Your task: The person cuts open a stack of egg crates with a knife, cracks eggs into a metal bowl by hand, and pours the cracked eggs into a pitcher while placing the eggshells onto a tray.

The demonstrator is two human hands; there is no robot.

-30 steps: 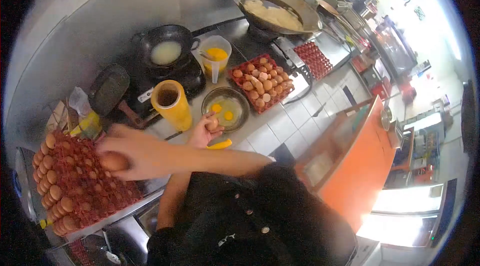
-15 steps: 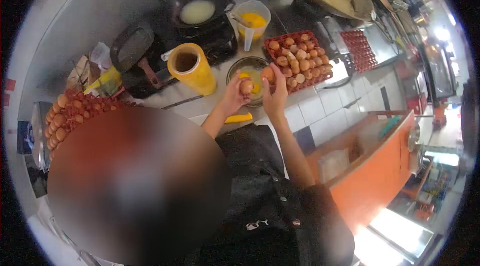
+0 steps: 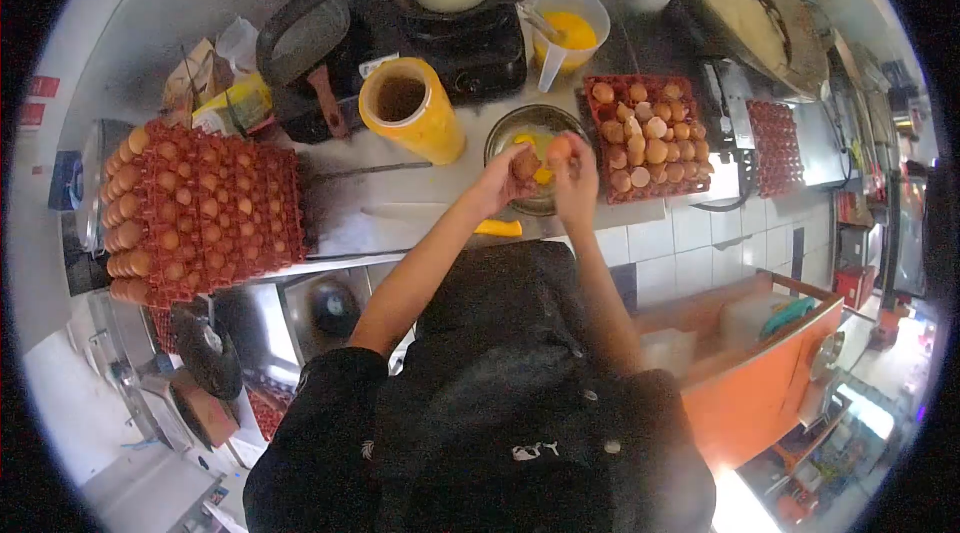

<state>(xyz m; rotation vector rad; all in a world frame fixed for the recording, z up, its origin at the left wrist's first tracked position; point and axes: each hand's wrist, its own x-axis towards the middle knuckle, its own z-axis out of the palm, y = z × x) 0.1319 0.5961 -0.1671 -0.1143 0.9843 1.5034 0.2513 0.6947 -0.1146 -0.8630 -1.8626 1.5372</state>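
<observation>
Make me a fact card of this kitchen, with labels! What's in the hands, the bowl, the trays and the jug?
Left hand: holds a brown egg
Right hand: holds another egg; too blurry to tell if it's cracked
Bowl: near the hands, with yellow yolk inside
Tray stack: brown eggs
Shell tray: eggshells, some broken open
Jug: yellow liquid
Knife: yellow handle, lying on the counter
</observation>
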